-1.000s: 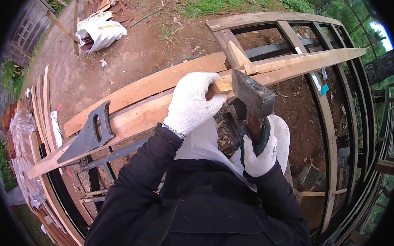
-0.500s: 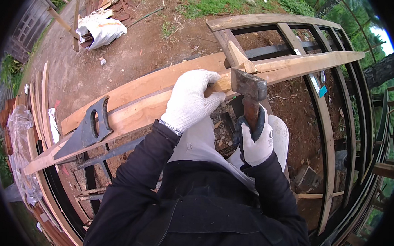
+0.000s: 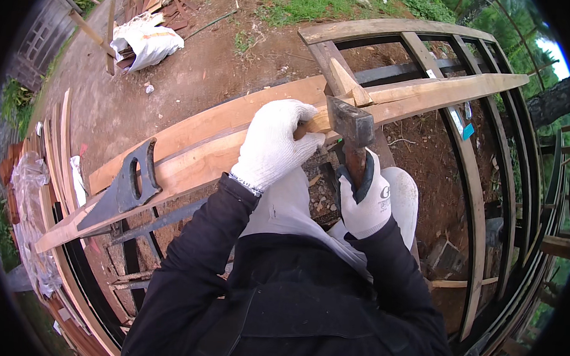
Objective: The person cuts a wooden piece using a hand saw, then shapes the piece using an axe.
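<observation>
My right hand (image 3: 371,204), in a white glove with a dark palm, is closed round the handle of a hammer (image 3: 352,122). The hammer's heavy, worn metal head hangs just right of my left hand (image 3: 270,142). That hand wears a white knit glove, and its thumb and fingers are closed on a short piece of yellowish wood (image 3: 320,121). The hammer head partly covers the wood's right end; I cannot tell whether they touch. Beneath both lies a long wooden beam (image 3: 196,171). A handsaw (image 3: 129,182) with a dark handle rests on the beam to the left.
A wide board (image 3: 172,149) runs behind the beam. On the right stands a frame of timber slats (image 3: 466,186), with a wedge-shaped offcut (image 3: 349,82) at its near corner. Long strips (image 3: 62,149) and plastic sheeting (image 3: 32,211) lie left. Farther off sits a white sack (image 3: 152,45).
The hammer and my right hand have shifted slightly left, bringing the head closer to my left hand. My left hand keeps its hold on the piece of wood, nearly still.
</observation>
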`<action>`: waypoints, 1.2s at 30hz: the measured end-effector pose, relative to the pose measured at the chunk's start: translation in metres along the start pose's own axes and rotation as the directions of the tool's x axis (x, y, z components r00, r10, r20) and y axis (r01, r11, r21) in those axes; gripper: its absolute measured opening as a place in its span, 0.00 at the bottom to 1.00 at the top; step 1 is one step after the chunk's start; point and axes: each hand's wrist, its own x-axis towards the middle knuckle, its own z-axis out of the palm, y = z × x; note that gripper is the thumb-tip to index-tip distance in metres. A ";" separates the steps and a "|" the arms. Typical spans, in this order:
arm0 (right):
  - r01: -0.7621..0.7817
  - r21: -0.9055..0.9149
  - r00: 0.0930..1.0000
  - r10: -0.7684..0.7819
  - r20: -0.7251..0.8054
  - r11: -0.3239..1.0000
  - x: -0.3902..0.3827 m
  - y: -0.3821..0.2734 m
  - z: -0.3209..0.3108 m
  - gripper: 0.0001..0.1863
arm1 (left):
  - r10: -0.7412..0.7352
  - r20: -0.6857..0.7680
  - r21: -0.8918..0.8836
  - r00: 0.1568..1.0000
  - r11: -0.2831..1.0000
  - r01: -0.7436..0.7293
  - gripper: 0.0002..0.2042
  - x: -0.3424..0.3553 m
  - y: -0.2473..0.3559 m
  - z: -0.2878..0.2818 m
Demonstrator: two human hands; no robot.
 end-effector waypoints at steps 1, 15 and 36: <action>0.020 -0.057 1.000 -0.020 0.004 0.998 -0.003 -0.002 0.000 0.30 | 0.001 0.001 0.000 1.000 1.000 -0.001 0.20 -0.001 0.000 0.000; 0.268 0.437 0.963 -0.233 -0.132 0.859 -0.018 -0.013 -0.010 0.28 | 0.007 -0.036 0.019 0.999 1.000 -0.006 0.21 -0.004 -0.002 0.000; -0.028 0.685 0.905 0.309 -0.291 0.728 0.020 0.069 0.002 0.10 | -0.199 -0.102 -0.109 0.975 0.976 0.188 0.23 -0.008 0.012 -0.003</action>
